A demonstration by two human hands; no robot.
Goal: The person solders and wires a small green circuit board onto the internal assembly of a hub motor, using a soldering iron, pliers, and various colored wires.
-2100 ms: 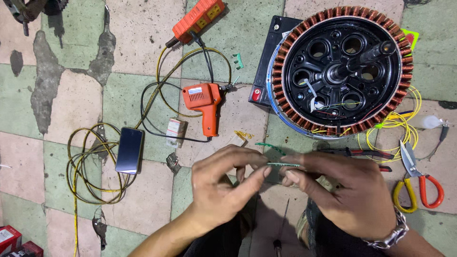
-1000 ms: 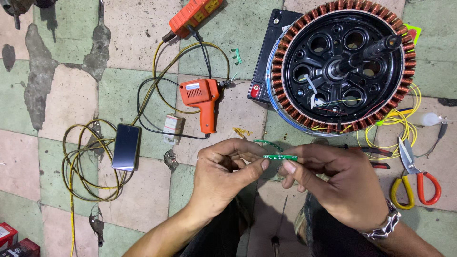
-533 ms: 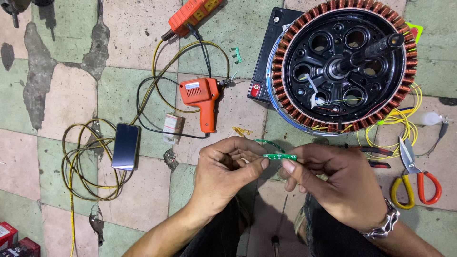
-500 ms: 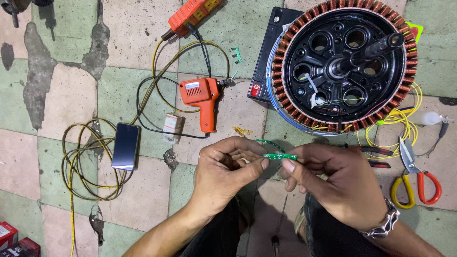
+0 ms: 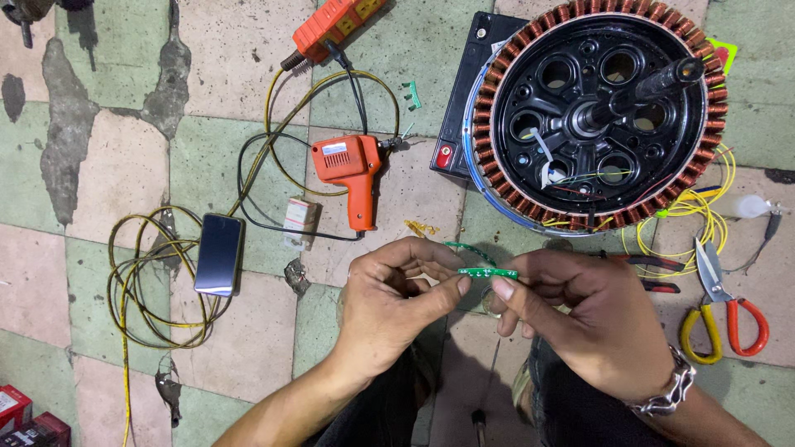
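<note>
Head view shows a slim green circuit strip [image 5: 487, 272], narrow and flat with tiny pale dots along it, held level between both hands above the tiled floor [image 5: 224, 74]. Left hand [image 5: 396, 302] pinches its left end between thumb and forefinger; right hand [image 5: 592, 319] grips the right end the same way. Just beyond lies a round motor stator [image 5: 596, 116] ringed with copper windings, with an orange soldering gun [image 5: 349, 170] to its left.

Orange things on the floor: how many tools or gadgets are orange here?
3. An orange power strip at the top, an orange soldering gun in the middle, and scissors with one orange and one yellow handle at the right. Others may lie outside the view.
</note>
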